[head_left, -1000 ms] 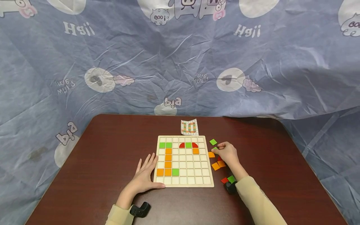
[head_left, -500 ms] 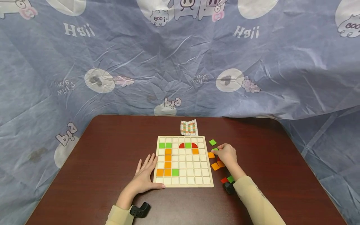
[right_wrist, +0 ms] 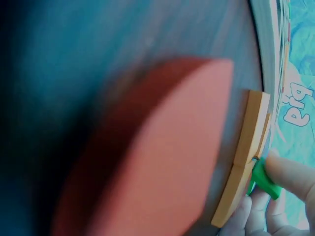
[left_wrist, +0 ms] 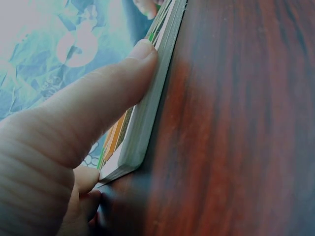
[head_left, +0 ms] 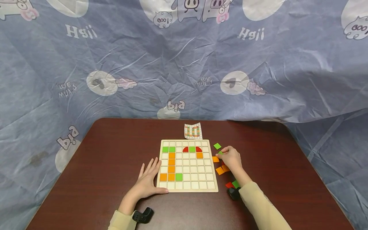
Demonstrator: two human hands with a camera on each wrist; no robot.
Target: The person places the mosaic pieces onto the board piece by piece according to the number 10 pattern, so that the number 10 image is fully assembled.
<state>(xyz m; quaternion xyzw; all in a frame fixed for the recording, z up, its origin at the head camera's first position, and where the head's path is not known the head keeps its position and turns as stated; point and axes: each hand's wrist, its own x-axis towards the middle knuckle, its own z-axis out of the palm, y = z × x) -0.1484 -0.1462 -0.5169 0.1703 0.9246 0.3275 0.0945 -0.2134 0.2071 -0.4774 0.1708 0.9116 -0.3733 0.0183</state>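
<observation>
A cream grid board (head_left: 189, 189) lies flat on the table, with several green, orange and red pieces in its squares. My left hand (head_left: 146, 182) rests at its lower left corner, fingers spread along the left side and thumb on the near edge. In the left wrist view that thumb (left_wrist: 113, 88) lies straight on the board's rim. Right of the board, my right hand (head_left: 232, 158) pinches a green square tile (right_wrist: 266, 179) between thumb and fingers, beside an orange tile (head_left: 215, 159). Part of the green tile is hidden by the fingers.
A small printed pattern card (head_left: 193, 131) lies beyond the board's far edge. Around the right hand are another green tile (head_left: 217, 146), orange tiles (head_left: 220, 171) and a red piece (head_left: 229, 185). The dark wooden table (head_left: 115, 143) ends at a printed cloth (head_left: 161, 64).
Both hands hold nearly the same place. The right hand keeps its pinch on the green tile, and the head view has shifted very slightly.
</observation>
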